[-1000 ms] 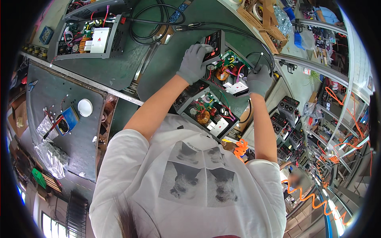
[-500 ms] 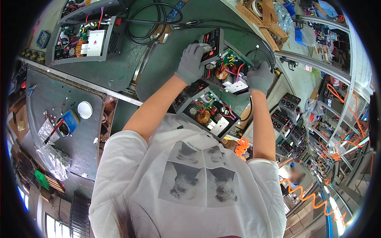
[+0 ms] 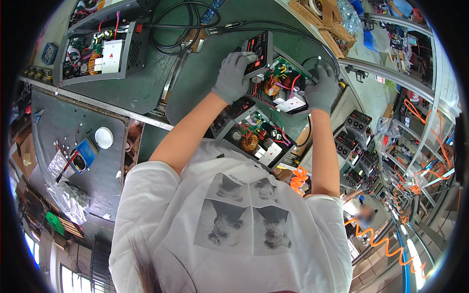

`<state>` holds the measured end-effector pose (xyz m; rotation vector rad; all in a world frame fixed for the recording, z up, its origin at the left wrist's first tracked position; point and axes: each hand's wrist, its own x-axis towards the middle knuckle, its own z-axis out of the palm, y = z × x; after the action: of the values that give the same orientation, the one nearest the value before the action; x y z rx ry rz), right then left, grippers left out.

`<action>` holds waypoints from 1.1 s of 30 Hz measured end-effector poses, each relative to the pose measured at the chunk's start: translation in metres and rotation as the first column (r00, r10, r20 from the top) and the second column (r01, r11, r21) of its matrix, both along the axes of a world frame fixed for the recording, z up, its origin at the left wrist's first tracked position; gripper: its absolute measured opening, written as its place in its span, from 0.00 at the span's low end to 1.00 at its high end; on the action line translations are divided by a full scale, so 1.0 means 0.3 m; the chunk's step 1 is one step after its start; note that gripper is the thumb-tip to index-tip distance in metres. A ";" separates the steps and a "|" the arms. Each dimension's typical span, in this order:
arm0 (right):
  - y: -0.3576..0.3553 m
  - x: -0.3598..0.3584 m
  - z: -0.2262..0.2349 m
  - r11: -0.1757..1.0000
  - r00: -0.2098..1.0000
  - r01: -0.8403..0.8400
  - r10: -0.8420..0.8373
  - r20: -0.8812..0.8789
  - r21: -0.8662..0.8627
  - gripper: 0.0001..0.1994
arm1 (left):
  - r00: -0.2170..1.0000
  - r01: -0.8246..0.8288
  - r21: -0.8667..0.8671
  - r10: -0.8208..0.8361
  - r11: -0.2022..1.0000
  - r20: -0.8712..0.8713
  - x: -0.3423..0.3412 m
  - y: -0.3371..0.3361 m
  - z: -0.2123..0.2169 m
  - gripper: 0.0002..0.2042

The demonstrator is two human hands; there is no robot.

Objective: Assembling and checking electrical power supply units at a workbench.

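Note:
In front of me lies an open-topped electronic device (image 3: 281, 88) with a green circuit board, a copper coil, red wires and a white plate. My left hand (image 3: 232, 75), in a grey glove, is closed on the edge of its black front panel (image 3: 259, 49), which has red markings and stands tilted at the left end. At the device's right end is my gloved right hand (image 3: 322, 90), its fingers pressed together beside a black cable (image 3: 332, 51); what they hold is hidden. A second open device (image 3: 256, 139) sits closer to my body, below the first.
Another open device (image 3: 100, 53) stands on the green bench (image 3: 132, 90) at far left. A coiled black power cord (image 3: 195, 24) lies behind. Several finished-looking black units (image 3: 347, 141) stand at right, near an orange coiled hose (image 3: 298, 180). A side table (image 3: 102, 171) holds a white lid.
My right hand has shifted slightly up and to the right, its fingers now straighter. The left hand stays on the front panel. The whole view has shifted slightly.

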<state>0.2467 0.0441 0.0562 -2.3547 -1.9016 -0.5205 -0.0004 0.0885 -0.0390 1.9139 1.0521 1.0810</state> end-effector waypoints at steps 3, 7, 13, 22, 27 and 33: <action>0.023 0.032 -0.004 0.900 0.950 0.159 -0.252 -0.186 -0.407 0.15 | 1.000 0.008 0.005 -0.008 1.000 0.007 0.003 0.006 -0.009 0.25; 0.053 0.017 0.014 0.876 0.928 0.220 -0.323 -0.185 -0.429 0.14 | 1.000 0.009 0.022 -0.009 1.000 0.008 0.012 0.022 -0.006 0.24; 0.035 0.108 -0.008 0.919 0.775 0.194 -0.358 -0.521 -0.343 0.12 | 0.998 -0.020 -0.029 0.018 0.999 -0.067 0.051 0.058 0.053 0.23; -0.034 0.081 -0.050 0.992 0.926 -0.014 0.060 -0.374 0.123 0.14 | 0.725 -0.127 -0.336 -0.144 0.933 -0.673 0.102 0.108 0.242 0.25; 0.064 0.019 -0.061 0.998 0.881 0.019 -0.048 -0.470 -0.066 0.15 | 0.686 -0.178 -0.513 -0.268 0.839 -0.677 0.078 0.171 0.215 0.27; 0.167 -0.042 -0.006 0.837 0.868 0.125 -0.352 -0.351 -0.533 0.18 | 0.635 -0.198 -0.402 -0.196 0.894 -0.747 0.131 0.131 0.249 0.29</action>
<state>0.2340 0.0942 0.0545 -2.7197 -1.6643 0.5392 0.0391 0.1278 0.0358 1.9732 1.5886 -0.1163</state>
